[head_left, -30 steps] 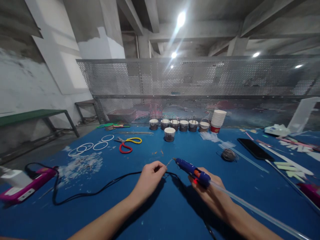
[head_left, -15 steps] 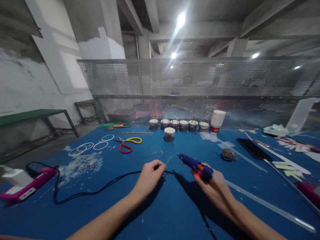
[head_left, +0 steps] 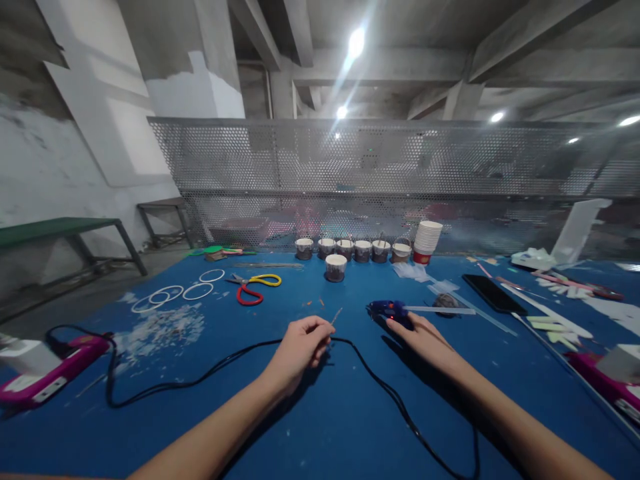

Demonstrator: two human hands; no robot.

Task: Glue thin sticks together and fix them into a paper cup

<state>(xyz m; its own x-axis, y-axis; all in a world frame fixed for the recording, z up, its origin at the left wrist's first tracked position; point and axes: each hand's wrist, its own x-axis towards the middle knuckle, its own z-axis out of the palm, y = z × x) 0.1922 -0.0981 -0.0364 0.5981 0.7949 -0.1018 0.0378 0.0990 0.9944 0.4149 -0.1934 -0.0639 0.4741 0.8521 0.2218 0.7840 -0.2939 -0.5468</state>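
My left hand (head_left: pixel 303 343) is closed in a pinch over the middle of the table. From its fingertips a short thin twisted strand (head_left: pixel 337 316) sticks up; its exact material is too small to make out. To the right, my right hand (head_left: pixel 425 340) has its fingers around the handle of a blue hot glue gun (head_left: pixel 393 311), low over the table. The gun's nozzle points left, and a clear glue stick (head_left: pixel 443 310) runs out of its back end. A black cord (head_left: pixel 367 367) passes beneath my left hand. Beyond both hands stands a single small cup (head_left: pixel 335 268).
Red-and-yellow scissors (head_left: pixel 250 293) and several white rings (head_left: pixel 197 291) lie at left, near a magenta power strip (head_left: pixel 60 373). Several cups (head_left: pixel 363 251) and a paper cup stack (head_left: pixel 427 241) line the back. A phone (head_left: pixel 493 293) and grey yarn (head_left: pixel 446 305) lie right.
My right hand has carried the glue gun forward and down toward the table, turning it so the glue stick lies nearly level. My left hand keeps its pinch on the strand.
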